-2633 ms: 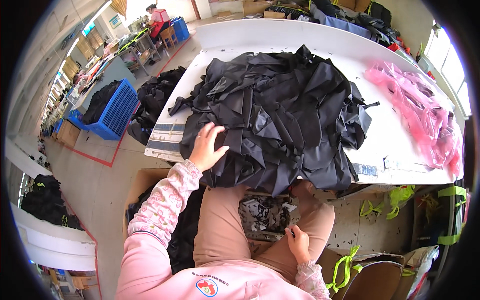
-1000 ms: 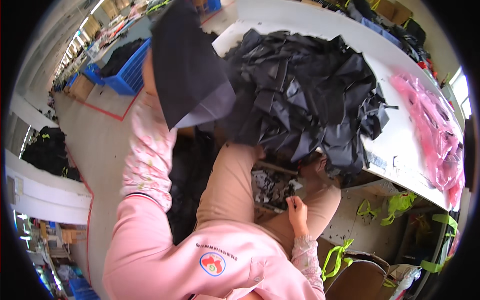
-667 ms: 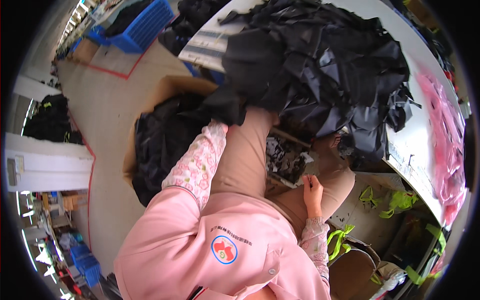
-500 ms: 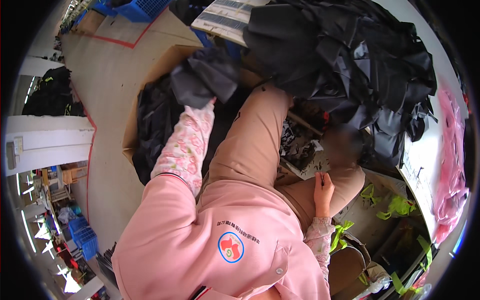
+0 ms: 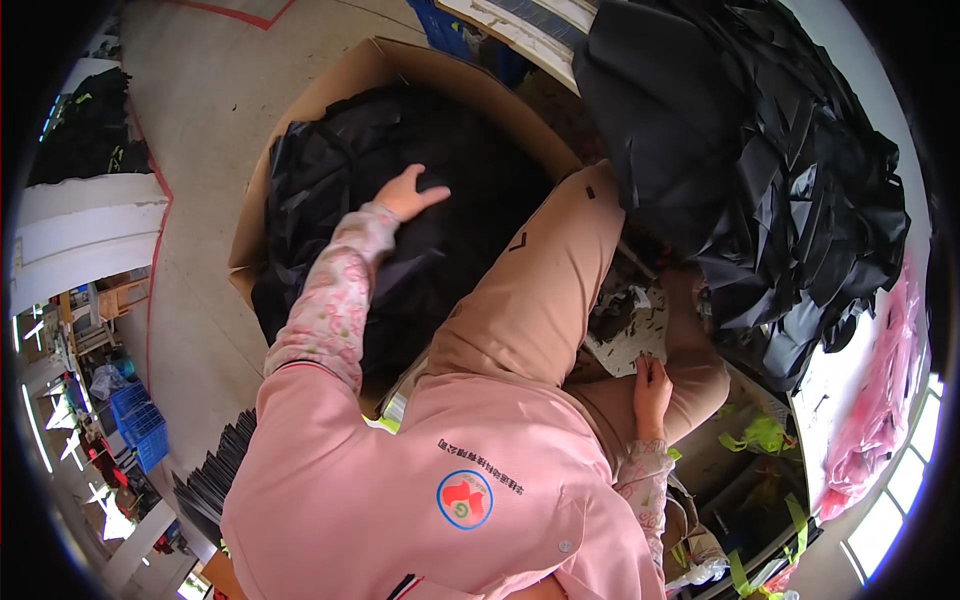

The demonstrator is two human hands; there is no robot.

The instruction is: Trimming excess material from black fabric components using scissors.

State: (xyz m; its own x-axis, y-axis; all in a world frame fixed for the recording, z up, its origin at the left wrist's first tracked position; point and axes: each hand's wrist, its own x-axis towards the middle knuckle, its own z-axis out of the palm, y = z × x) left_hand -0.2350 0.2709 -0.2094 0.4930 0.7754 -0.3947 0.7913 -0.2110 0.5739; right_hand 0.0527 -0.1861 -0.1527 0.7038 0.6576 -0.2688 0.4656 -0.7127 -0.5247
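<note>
My left hand (image 5: 410, 193) is open above a heap of black fabric pieces (image 5: 330, 150), with thumb and fingers apart and nothing in them. The heap fills a large cardboard box (image 5: 262, 215) to the left of my thigh. Near my right knee, my right hand (image 5: 652, 392) is closed, its fingers pressed together. A small dark tip sticks out at the fingertips, too small to name. A big pile of black fabric pieces (image 5: 740, 150) lies to the upper right and hangs over the edge of a white table (image 5: 830, 385).
Pink plastic sheeting (image 5: 875, 400) lies at the table's far right. Small dark scraps lie beneath, around my leg. Bright yellow-green strips (image 5: 757, 435) hang at lower right. A blue crate (image 5: 140, 425) stands far left, and the slatted end of a bench (image 5: 530, 35) juts in above the box.
My left hand has let go of a black fabric piece it held over the box and is now empty. My right hand stays closed near the knee. The whole view has shifted.
</note>
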